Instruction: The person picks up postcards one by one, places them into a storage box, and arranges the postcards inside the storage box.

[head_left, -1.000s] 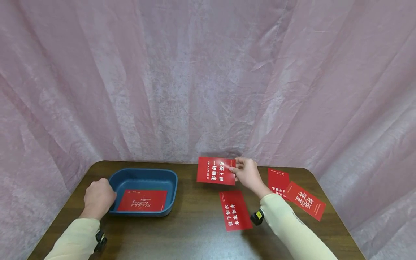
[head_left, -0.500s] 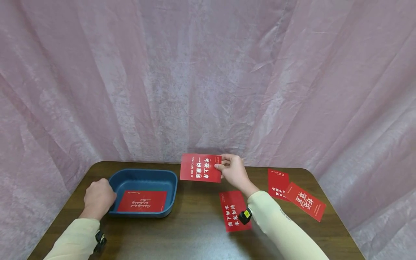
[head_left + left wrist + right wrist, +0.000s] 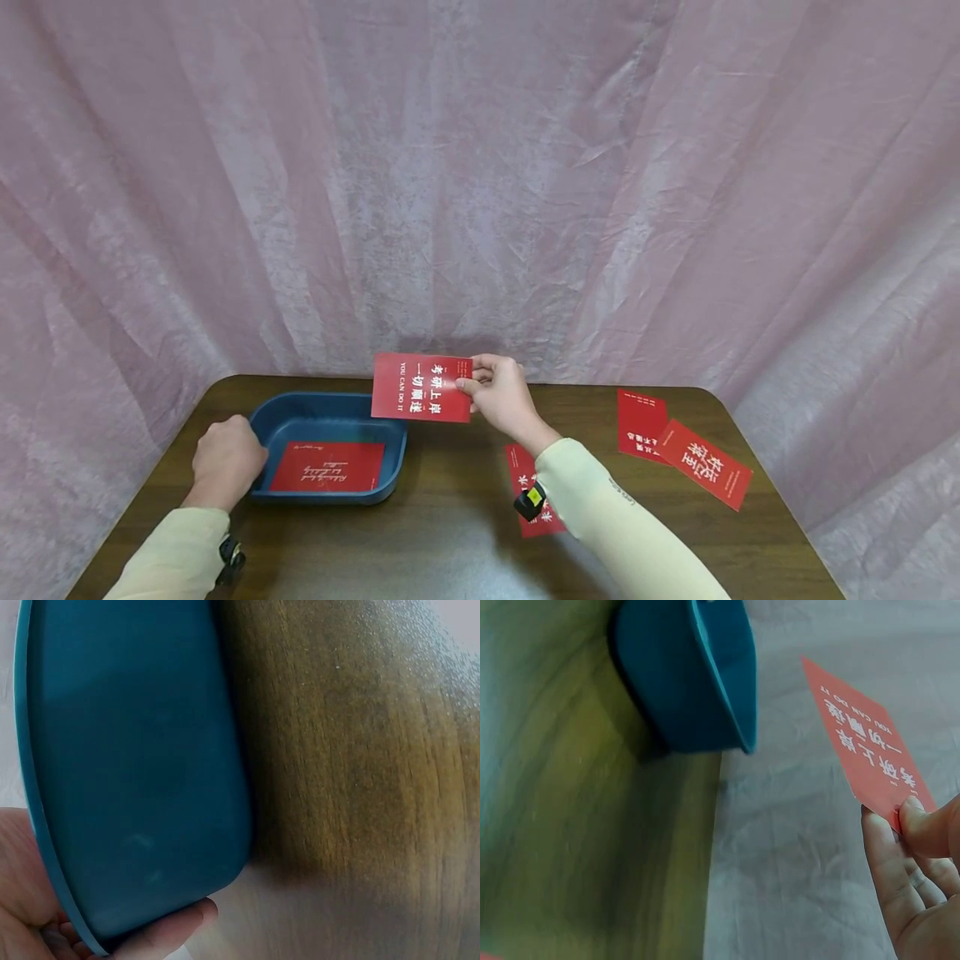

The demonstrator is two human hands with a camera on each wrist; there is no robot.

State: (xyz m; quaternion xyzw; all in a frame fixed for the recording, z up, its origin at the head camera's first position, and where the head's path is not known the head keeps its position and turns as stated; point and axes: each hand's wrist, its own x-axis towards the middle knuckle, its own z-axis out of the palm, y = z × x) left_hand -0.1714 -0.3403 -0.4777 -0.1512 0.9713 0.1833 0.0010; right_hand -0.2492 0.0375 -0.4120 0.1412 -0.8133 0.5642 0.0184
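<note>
Between thumb and fingers, my right hand (image 3: pixel 504 398) pinches one short edge of a red card (image 3: pixel 408 387) with white lettering, including "YOU CAN DO IT". The card is raised off the table, and its left end overlaps the right rear corner of a blue tray (image 3: pixel 400 457) in the head view. My left hand (image 3: pixel 228 457) grips the tray's left wall; the left wrist view shows fingers curled over the rim (image 3: pixel 46 847) and a finger under the wall. Inside the tray lies another red card (image 3: pixel 327 467), flat, with white script.
On the brown wooden table (image 3: pixel 450 542), a red card (image 3: pixel 522 467) lies partly hidden beneath my right forearm. Farther right, a red card (image 3: pixel 640 417) is overlapped by a tilted one (image 3: pixel 705 464). A pink curtain (image 3: pixel 480 183) hangs right behind the table's back edge.
My right hand has carried the pinched card leftward, from above the table's middle to the tray's right side. The left hand keeps its grip on the tray; the other cards stay put.
</note>
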